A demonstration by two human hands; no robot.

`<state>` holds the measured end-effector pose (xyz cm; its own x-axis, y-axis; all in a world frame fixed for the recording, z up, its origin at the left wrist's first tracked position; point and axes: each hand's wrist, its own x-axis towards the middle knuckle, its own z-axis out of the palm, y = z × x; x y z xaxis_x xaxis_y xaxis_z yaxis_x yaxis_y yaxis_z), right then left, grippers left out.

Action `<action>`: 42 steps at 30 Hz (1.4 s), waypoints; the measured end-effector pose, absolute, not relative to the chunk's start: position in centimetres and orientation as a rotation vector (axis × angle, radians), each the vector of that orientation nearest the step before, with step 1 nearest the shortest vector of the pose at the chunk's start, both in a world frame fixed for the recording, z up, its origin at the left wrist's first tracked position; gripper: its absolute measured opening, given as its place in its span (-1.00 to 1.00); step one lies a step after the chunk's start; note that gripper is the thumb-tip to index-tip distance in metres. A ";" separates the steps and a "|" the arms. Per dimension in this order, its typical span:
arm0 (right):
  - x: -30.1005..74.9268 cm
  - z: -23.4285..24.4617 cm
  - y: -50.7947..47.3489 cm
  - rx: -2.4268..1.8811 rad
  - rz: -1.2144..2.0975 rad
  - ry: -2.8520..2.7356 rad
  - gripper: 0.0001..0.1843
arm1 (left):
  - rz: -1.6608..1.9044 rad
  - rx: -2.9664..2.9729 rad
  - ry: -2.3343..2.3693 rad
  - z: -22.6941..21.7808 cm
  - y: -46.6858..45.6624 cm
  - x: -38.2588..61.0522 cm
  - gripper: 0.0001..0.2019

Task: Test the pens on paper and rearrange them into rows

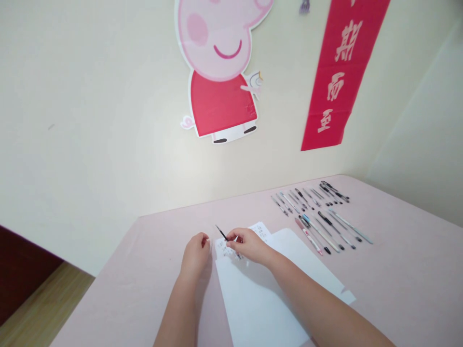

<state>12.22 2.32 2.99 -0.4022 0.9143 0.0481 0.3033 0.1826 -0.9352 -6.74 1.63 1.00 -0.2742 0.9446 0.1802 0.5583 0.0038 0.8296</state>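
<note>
My right hand [248,245], fingers pinched together, holds a slim black pen refill [222,233] whose thin end points up and to the left. Below that hand lies a small sheet with handwriting [259,232], partly covered by my fingers. Larger blank white paper [249,299] spreads under my right forearm. My left hand [196,251] is beside the sheet's left edge with thumb and fingers closed; a small pale bit seems to show at the fingertips, too tiny to name.
Several pens and pen parts [327,229] lie in a near row on the pink tabletop [408,270], right of the paper. Behind them is another row of pens, refills and caps [304,197]. The wall [108,120] stands at the table's far edge.
</note>
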 end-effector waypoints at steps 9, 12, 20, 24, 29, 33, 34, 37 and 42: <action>12.1 3.7 2.2 -1.145 1.243 -1.807 -0.89 | 1.141 1.571 1.908 0.8 0.6 -4.9 -0.85; 12.1 3.7 2.2 -1.149 1.248 -1.798 -0.90 | 1.182 1.558 1.934 1.3 0.7 -5.0 -0.86; 12.2 3.1 2.4 -1.118 1.214 -1.830 -0.88 | 1.453 1.041 1.428 3.0 1.5 -4.9 -0.82; 12.1 2.9 2.5 -1.107 1.190 -1.835 -0.88 | 1.432 0.799 1.125 3.7 1.1 -4.1 -0.78; 12.2 3.0 2.4 -1.097 1.211 -1.829 -0.88 | 1.457 0.603 0.961 4.5 0.9 -3.9 -0.85; 12.2 2.7 2.5 -1.088 1.230 -1.824 -0.87 | 1.505 0.497 0.902 4.8 1.1 -4.1 -0.91; 12.2 2.5 2.6 -1.086 1.233 -1.826 -0.86 | 1.522 0.479 0.892 4.8 1.1 -4.2 -0.90; 12.2 2.3 2.6 -1.085 1.217 -1.843 -0.86 | 1.571 0.447 0.856 4.8 1.1 -4.4 -0.89; 12.2 2.2 2.6 -1.088 1.169 -1.893 -0.84 | 1.610 0.437 0.814 5.0 1.1 -4.5 -0.88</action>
